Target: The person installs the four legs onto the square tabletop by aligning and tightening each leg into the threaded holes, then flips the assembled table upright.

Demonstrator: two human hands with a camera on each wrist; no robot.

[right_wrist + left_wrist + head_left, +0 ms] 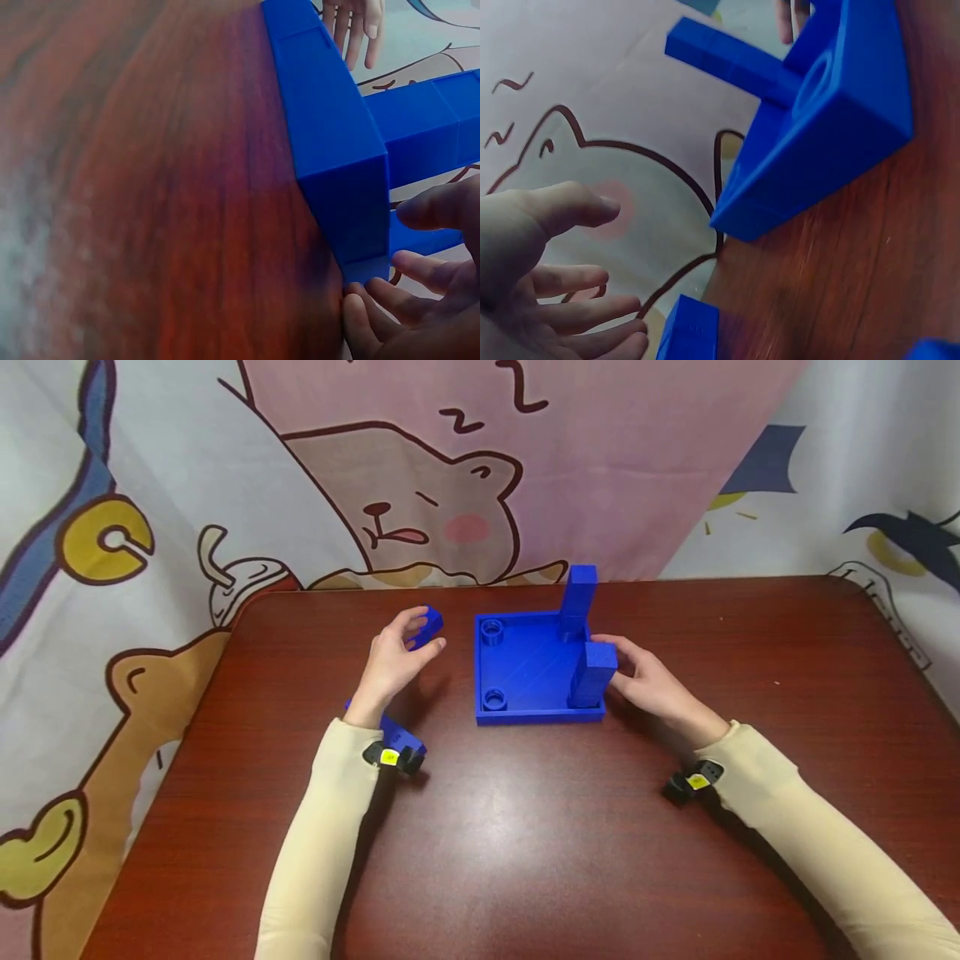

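Observation:
A square blue base (540,718) with raised walls lies on the table. Two blue square posts (577,593) (596,670) stand upright in its right-hand corners; round sockets (492,632) (494,700) show in the left-hand corners. My left hand (393,656) hovers left of the base, fingers spread and thumb apart. Just beyond those fingers lies a loose blue block (694,330), partly hidden by them in the head view. My right hand (648,681) is at the base's right side, its loosely bent fingertips (356,292) against the wall and thumb near a post.
Another blue piece (402,739) lies on the table under the left wrist, partly covered by it. The brown table (510,852) ends at the back against a cartoon-print curtain (615,468). Each sleeve cuff carries a small black camera (410,760) (678,787).

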